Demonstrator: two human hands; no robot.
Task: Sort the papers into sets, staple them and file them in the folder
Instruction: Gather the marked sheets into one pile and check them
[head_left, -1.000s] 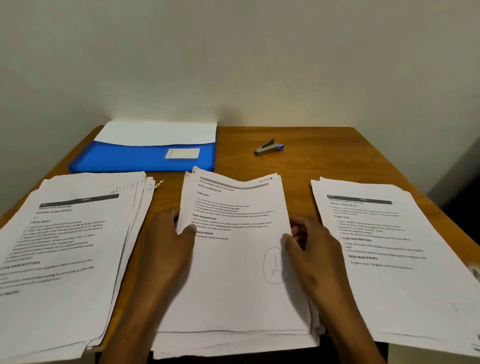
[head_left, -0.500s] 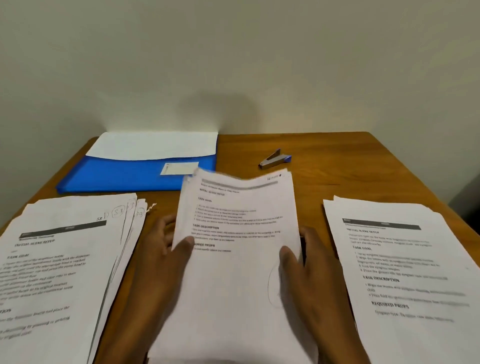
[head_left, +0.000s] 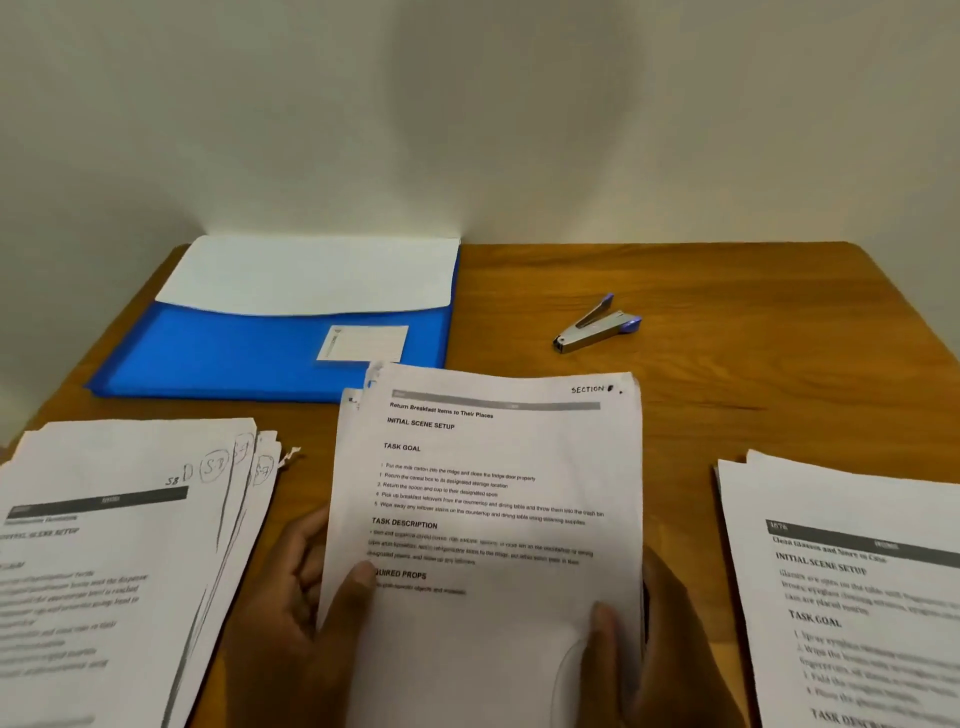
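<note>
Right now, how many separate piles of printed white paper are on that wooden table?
3. A fanned stack of printed white sheets lies at the left, a middle set is held by both hands, and another stack lies at the right. More may sit below the frame.

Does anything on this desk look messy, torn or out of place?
Mostly tidy, with one flaw: the left pile of papers is fanned out unevenly, and a sheet near its top right corner looks torn or ragged. The stapler and blue folder lie undisturbed.
</note>
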